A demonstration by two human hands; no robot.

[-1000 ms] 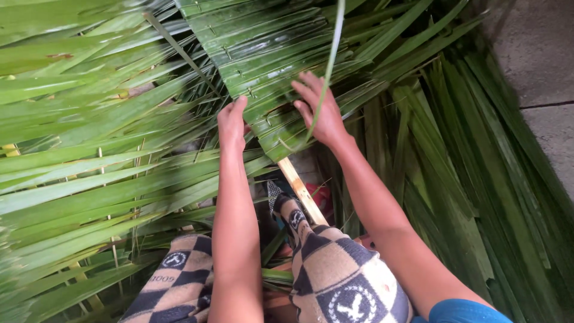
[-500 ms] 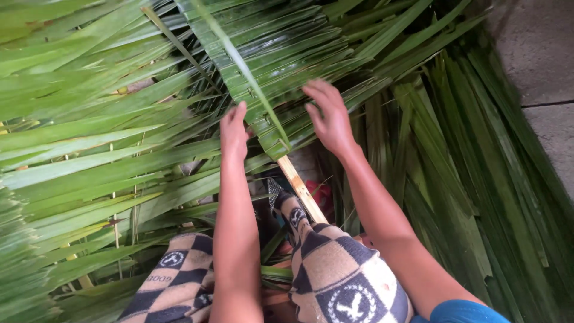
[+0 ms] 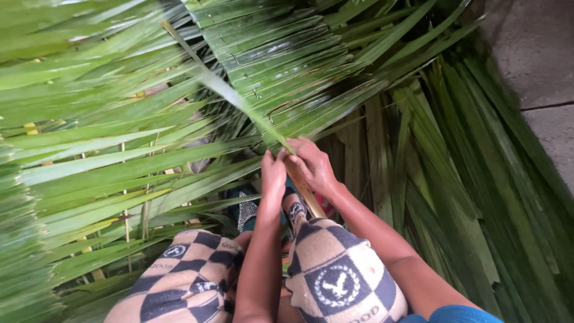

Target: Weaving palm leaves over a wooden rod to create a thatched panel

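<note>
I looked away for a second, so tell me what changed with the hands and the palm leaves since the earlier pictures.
Both hands came down off the stitched leaf panel toward the body. The left hand and right hand now meet at the panel's lower edge, pinching a long leaf strip by the wooden slat. The strip now slants up to the left. The panel, loose fronds and checkered trousers stayed put.

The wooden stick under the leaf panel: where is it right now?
In the head view, the wooden stick sits just below centre, poking out from the lower edge of the stitched leaf panel, between the left hand and right hand, above the checkered knees.
</note>
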